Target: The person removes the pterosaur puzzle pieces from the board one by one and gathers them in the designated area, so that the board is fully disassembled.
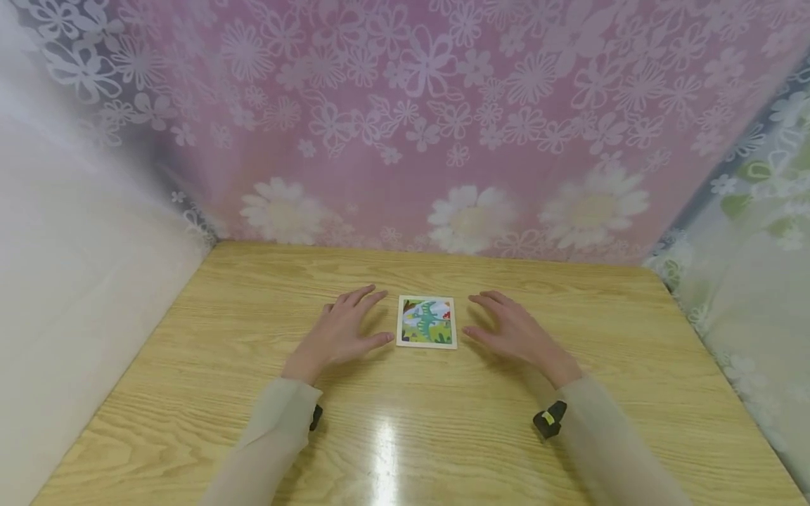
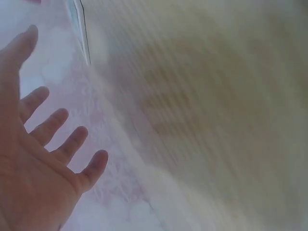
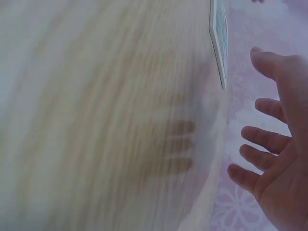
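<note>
Small square puzzle board (image 1: 427,322) (green dinosaur picture, pale frame) lies flat on the wooden table (image 1: 190,365), about centre of the head view. Left hand (image 1: 342,330) at the board's 9 o'clock, just beside it, palm down, fingers spread and relaxed, holding nothing; thumb tip close to the board's lower left corner, can't tell if it touches. Right hand (image 1: 515,330) at the board's 3 o'clock, also palm down, fingers splayed loose, holding nothing, a small gap to the board's right edge. Both hands sit low over the table; contact with the wood unclear. Left wrist view: open palm and spread fingers (image 2: 72,142), board edge as a thin sliver at 11 o'clock, rest blurred. Right wrist view: open fingers (image 3: 267,139), board edge (image 3: 219,38) at 12 o'clock. Pale sleeves (image 1: 278,414) on both forearms. Pink floral curtain (image 1: 405,126) behind the table at 12 o'clock.
</note>
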A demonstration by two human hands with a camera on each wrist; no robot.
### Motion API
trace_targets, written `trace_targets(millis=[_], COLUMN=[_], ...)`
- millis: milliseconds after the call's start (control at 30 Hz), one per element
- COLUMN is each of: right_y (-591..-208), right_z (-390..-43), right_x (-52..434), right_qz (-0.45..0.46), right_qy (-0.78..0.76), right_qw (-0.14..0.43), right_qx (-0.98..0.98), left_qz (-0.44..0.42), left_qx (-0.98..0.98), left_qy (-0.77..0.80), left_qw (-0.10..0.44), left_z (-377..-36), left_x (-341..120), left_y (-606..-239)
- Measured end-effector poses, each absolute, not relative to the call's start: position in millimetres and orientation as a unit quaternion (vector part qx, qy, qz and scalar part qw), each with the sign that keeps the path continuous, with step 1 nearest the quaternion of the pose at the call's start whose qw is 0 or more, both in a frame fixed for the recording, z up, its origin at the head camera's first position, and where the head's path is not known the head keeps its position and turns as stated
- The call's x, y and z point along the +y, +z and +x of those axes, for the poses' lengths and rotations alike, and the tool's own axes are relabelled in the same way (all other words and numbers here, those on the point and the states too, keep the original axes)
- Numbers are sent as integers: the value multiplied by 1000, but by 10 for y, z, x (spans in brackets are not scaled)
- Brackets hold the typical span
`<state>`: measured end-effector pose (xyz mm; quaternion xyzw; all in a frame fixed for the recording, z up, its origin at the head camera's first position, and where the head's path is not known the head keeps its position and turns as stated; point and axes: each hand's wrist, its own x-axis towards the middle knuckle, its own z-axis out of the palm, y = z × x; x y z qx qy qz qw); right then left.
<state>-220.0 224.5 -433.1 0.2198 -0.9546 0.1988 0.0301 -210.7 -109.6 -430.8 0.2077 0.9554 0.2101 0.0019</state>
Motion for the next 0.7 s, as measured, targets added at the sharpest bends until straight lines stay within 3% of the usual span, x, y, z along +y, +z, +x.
trace_targets(millis=[267,700], right_y=[-4412,-4503], right_z=[-2413,-2593], right_x=[2083,1957], right_qz=[239,216], right_qy=[236,200], right_qw=[53,22], right_qx=[-940,-955], left_qz=[241,236], left_qx=[945,953], left_qy=[218,175], left_qw=[32,77], left_z=[-2285,-2414], left_x=[-829,-737], left_y=[-4297,-4437])
